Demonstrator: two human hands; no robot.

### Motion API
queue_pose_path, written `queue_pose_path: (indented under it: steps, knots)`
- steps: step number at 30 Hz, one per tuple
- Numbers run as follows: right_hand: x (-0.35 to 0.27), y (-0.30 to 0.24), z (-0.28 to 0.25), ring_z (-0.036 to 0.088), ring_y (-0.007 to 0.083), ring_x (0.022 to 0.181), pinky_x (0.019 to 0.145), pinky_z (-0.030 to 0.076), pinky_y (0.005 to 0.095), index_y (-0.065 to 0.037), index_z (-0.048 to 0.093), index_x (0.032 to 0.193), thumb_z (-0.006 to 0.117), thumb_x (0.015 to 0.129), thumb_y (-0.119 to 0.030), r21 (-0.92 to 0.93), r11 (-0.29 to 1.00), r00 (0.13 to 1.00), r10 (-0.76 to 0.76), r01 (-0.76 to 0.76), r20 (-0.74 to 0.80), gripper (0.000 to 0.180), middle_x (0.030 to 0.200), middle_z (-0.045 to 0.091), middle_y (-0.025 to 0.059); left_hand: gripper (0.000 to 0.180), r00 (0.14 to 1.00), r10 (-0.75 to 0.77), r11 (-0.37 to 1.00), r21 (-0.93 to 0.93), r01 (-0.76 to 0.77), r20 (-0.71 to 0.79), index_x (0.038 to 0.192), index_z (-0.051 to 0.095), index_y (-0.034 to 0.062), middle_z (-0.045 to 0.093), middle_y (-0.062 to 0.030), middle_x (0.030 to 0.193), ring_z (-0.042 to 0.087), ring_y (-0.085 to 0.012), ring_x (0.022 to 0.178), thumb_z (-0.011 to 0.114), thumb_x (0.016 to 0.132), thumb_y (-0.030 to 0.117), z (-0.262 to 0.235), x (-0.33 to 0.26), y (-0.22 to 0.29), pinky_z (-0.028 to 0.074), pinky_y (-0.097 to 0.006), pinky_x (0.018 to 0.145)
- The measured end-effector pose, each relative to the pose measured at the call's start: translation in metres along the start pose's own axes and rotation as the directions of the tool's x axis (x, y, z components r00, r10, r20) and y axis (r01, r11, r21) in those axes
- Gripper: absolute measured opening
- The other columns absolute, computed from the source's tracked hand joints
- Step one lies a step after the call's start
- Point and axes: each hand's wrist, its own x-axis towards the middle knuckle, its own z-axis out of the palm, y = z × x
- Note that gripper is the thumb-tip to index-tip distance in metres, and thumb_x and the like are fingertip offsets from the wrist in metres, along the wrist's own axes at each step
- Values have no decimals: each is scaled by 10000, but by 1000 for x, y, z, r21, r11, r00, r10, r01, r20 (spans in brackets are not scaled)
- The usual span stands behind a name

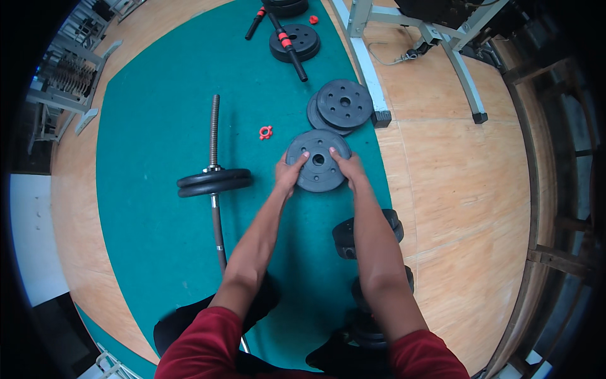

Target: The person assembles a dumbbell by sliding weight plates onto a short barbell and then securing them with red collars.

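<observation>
A round grey weight plate (317,178) with a centre hole is gripped at both sides. My left hand (291,169) holds its left edge, thumb on the face, and my right hand (350,168) holds the right edge the same way. The fingers beneath are hidden. Just beyond it, two more weight plates (344,110) lie stacked, the upper one off-centre. To the left is a barbell (214,136) with a threaded end and two black plates (214,182) on it. Between barbell and held plate lies a red star-shaped collar nut (266,132).
Everything rests on a green mat (151,139). At its far end are plates (309,43), a dumbbell bar with red rings (285,42) and another red nut (314,19). Dumbbells (344,239) sit beside my right forearm. A white metal frame (370,76) stands along the mat's right edge.
</observation>
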Motion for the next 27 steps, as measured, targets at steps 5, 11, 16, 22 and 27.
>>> queue_pose_path:
  steps: [5,11,16,22,27]
  knots:
    - [-13,-9,-42,590,301,1162,957,490,385,89,410,1375,770,808,-433,38,999,998,7,-9,56,851,1294,564,239,701,999,49,997,64,-50,15,1364,483,-29,643,-165,1209,638,-220,1067,797,803,253,27,-3,-14,517,-338,914]
    - [-13,4,-93,531,288,1230,993,460,366,12,325,1454,751,840,-365,133,987,995,-98,95,9,837,1352,514,224,698,991,102,972,204,-118,88,1340,503,-44,691,-158,1103,674,-203,976,788,807,306,74,0,-31,540,-333,845]
    - [-16,7,-108,530,287,1226,996,460,360,-14,284,1478,731,861,-343,149,986,994,-81,70,69,830,1355,510,221,757,992,97,970,216,-112,81,1327,517,-49,694,-166,1097,681,-212,965,811,769,369,82,-7,-28,540,-333,836]
    - [4,-17,-115,517,362,1249,1022,442,407,18,265,1477,694,849,-447,-235,970,994,-42,65,105,892,1381,473,277,811,989,-76,889,458,8,130,1308,523,-66,656,-178,1166,614,-251,1107,713,810,545,68,22,-10,470,-386,969]
    - [70,-93,-86,450,436,1297,1057,404,467,21,241,1483,649,783,-627,-446,854,944,-325,266,-59,1038,1420,397,326,1027,996,-29,896,440,63,-84,1415,362,-93,451,-257,1418,446,-344,1321,611,804,693,64,104,36,357,-424,1090]
